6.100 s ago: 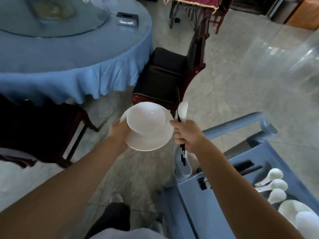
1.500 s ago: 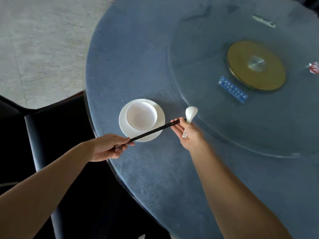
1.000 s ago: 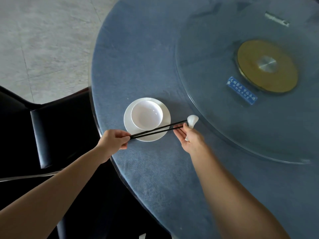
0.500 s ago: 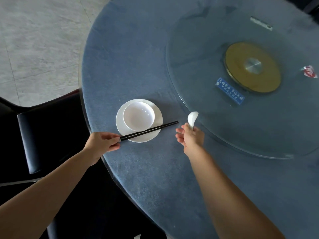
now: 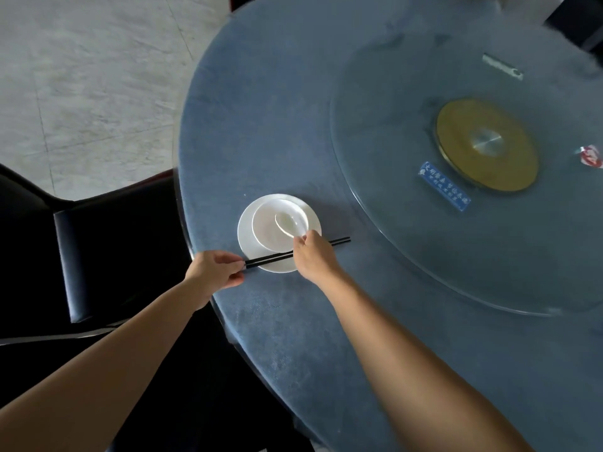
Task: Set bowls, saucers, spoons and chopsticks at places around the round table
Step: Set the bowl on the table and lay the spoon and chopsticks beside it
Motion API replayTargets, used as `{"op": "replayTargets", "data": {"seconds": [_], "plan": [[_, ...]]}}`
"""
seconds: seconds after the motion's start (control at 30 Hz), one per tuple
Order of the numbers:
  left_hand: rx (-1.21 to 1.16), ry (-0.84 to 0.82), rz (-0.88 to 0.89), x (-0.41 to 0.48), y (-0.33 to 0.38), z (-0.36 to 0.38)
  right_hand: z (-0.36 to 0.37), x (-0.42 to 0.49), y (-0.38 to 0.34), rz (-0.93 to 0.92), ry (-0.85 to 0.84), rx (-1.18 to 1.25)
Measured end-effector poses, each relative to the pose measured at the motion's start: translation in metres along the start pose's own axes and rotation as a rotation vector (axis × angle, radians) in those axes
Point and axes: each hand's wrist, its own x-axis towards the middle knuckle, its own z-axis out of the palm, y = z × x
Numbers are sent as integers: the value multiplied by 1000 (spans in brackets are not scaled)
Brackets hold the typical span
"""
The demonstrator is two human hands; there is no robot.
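bowl [image 5: 272,231] white | saucer [image 5: 249,243] white | chopsticks [image 5: 267,258] black | tablecloth [image 5: 261,125] blue | chair [image 5: 107,252] black

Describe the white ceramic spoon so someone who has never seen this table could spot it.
Find the round blue-clothed table; near its left edge a white saucer carries a white bowl. The white ceramic spoon sits in that bowl, its handle pinched by the right hand. Unlike the black chopsticks crossing the saucer's rim, it is pale and rounded.

spoon [image 5: 287,224] held in bowl [image 5: 267,238], chopsticks [image 5: 268,258] across saucer [image 5: 245,238]
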Motion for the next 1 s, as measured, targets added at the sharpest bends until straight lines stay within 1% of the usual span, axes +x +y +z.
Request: {"op": "replayTargets", "data": {"seconds": [0.1, 0.2, 0.33, 0.5, 0.6, 0.63, 0.73, 0.8, 0.93, 1.0], "plan": [[25, 3, 4, 0, 0, 2, 8, 3, 1, 17, -4, -14], [40, -3, -1, -2, 2, 3, 7, 7, -2, 44, -14, 42], [68, -14, -6, -6, 7, 3, 2, 11, -6, 86, -39, 25], [91, -29, -4, -9, 11, -1, -1, 13, -4, 169, -84, 90], [113, -1, -19, -9, 13, -3, -3, 9, -2, 205, -83, 145], [152, 25, -19, -11, 14, -4, -2, 7, -2, 225, -83, 199], [415, 115, 55, -21, 17, -9, 0, -3, -2, 292, -59, 337], [531, 132, 106, -27, 17, -13, 1, -11, 0, 328, -17, 385], [695, 139, 179, -41, 20, -19, -3, -39, 11, 351, 101, 359], [822, 169, 309, -50, 22, -20, -8, -58, 21, 345, 139, 317]]}}
